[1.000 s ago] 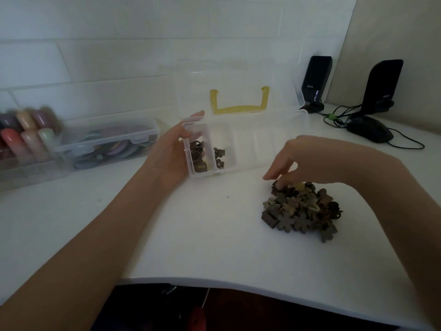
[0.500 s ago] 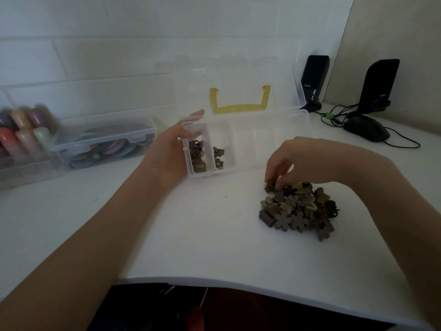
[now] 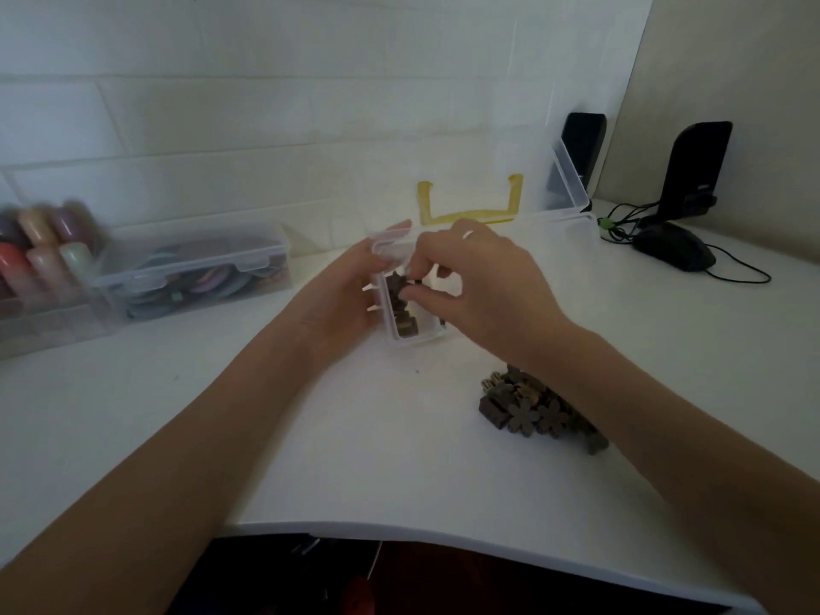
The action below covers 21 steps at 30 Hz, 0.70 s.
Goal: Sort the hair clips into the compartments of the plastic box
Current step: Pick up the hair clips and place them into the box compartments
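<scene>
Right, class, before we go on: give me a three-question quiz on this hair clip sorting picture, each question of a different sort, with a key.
1. True or false: the right hand is over the plastic box, pinching a dark hair clip.
2. Which part of the box does the left hand hold? A) its left end B) its yellow handle C) its right end
3. Fill in: the pile of unsorted hair clips lies on the white ____, on the near side of the box.

Key: 1 true; 2 A; 3 table.
</scene>
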Each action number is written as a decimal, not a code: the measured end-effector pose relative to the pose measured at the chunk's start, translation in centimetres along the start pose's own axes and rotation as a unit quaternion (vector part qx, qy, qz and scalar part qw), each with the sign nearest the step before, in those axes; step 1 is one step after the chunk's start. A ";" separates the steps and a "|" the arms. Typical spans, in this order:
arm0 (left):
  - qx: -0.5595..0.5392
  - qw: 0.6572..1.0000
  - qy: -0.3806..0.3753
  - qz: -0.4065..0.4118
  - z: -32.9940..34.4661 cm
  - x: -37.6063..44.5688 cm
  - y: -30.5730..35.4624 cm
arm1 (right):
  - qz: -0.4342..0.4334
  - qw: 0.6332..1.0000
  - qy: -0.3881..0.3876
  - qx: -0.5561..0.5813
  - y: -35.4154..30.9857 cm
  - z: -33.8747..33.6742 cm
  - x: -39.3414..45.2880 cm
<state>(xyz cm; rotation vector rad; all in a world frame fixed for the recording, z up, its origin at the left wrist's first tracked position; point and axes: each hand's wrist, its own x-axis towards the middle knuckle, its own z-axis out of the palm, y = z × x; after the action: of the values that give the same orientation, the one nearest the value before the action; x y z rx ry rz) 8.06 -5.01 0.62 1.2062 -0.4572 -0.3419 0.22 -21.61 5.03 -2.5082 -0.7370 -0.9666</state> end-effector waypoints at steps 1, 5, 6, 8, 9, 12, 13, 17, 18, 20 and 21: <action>0.009 1.000 -0.003 0.001 0.0 0.0 -0.1 | -0.017 0.999 0.013 -0.027 -0.1 0.4 0.3; 0.006 1.000 0.019 -0.001 -0.3 0.1 -0.1 | -0.038 0.992 0.000 -0.122 -0.2 1.6 1.9; -0.001 1.000 0.022 -0.004 -0.4 0.1 -0.2 | -0.039 0.987 -0.017 -0.157 -0.5 1.9 2.2; -0.016 1.000 0.024 -0.002 -0.6 0.2 -0.3 | -0.043 0.973 -0.028 -0.224 -1.1 2.9 2.5; -0.021 0.999 0.028 0.002 -0.7 0.2 -0.3 | -0.048 0.966 -0.031 -0.250 -1.2 3.3 2.6; -0.028 0.999 0.039 -0.001 -0.9 0.3 -0.1 | -0.069 0.947 -0.042 -0.312 -0.8 3.9 2.5; -0.033 0.999 0.042 -0.007 -1.0 0.4 -0.1 | -0.084 0.946 -0.039 -0.309 -0.5 3.9 2.2; -0.055 0.998 0.015 -0.012 -1.4 0.6 -0.3 | -0.121 0.965 -0.033 -0.231 0.4 3.0 1.7; -0.052 0.999 0.012 -0.011 -1.4 0.6 -0.3 | -0.118 0.969 -0.034 -0.216 0.5 2.5 1.8; -0.047 0.999 0.023 -0.010 -1.4 0.6 -0.2 | -0.107 0.979 -0.055 -0.166 0.8 1.7 2.1; -0.045 0.999 0.030 -0.010 -1.4 0.6 -0.1 | -0.108 0.982 -0.067 -0.142 1.0 1.3 2.2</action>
<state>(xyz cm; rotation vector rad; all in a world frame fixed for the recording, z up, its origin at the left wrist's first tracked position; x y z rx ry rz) 9.26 -4.19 0.17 1.1312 -0.3753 -0.3384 2.83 -21.03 5.54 -2.8077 -0.9940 -1.0467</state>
